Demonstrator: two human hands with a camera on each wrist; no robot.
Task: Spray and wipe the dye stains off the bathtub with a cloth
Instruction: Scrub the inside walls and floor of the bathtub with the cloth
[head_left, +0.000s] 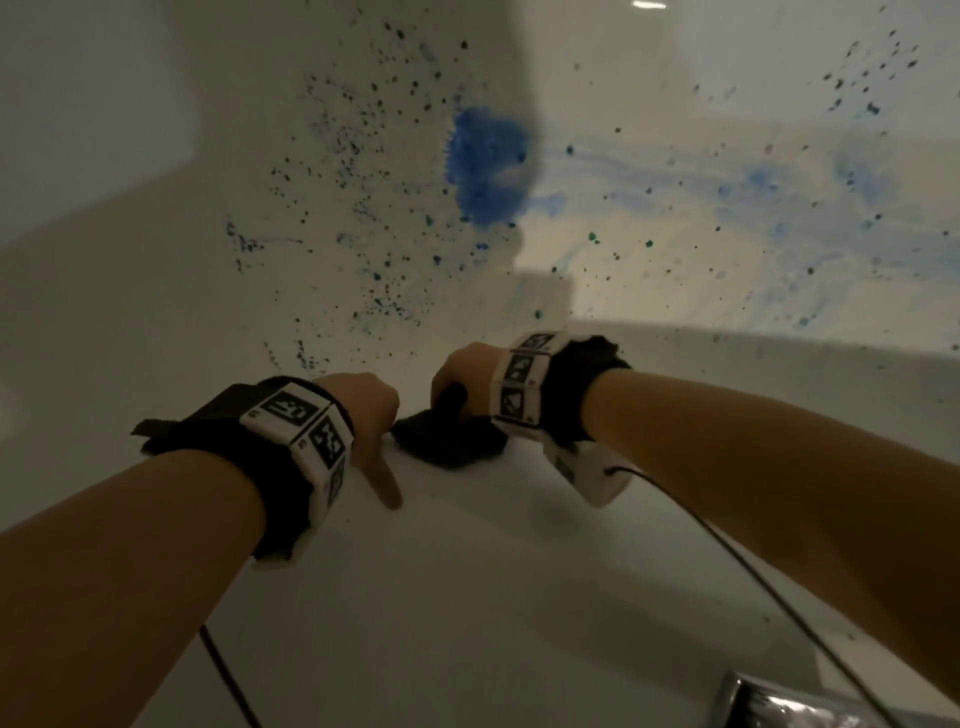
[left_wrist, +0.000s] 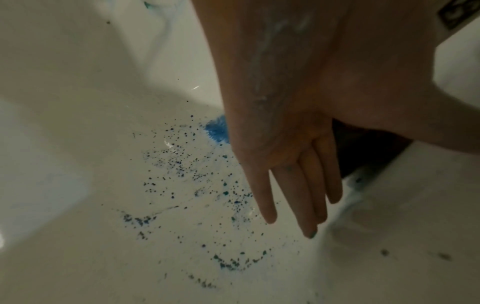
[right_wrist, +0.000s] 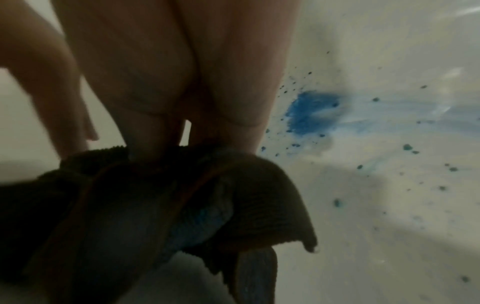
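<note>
A white bathtub (head_left: 156, 270) is spattered with dark blue-green specks and one dense blue dye blot (head_left: 485, 161), with pale blue smears (head_left: 753, 192) to its right. My right hand (head_left: 462, 376) grips a dark cloth (head_left: 449, 439) at the tub's near edge; in the right wrist view the cloth (right_wrist: 161, 201) shows a blue-stained fold under the fingers. My left hand (head_left: 371, 415) is beside the cloth, thumb on the rim; its straight fingers (left_wrist: 293, 191) point down over the specks (left_wrist: 182, 164) and hold nothing. No spray bottle is in view.
The wide white tub rim (head_left: 467, 597) runs under both forearms. A chrome fitting (head_left: 800, 704) shows at the bottom right. Thin black cables (head_left: 753, 571) hang from both wrist cameras.
</note>
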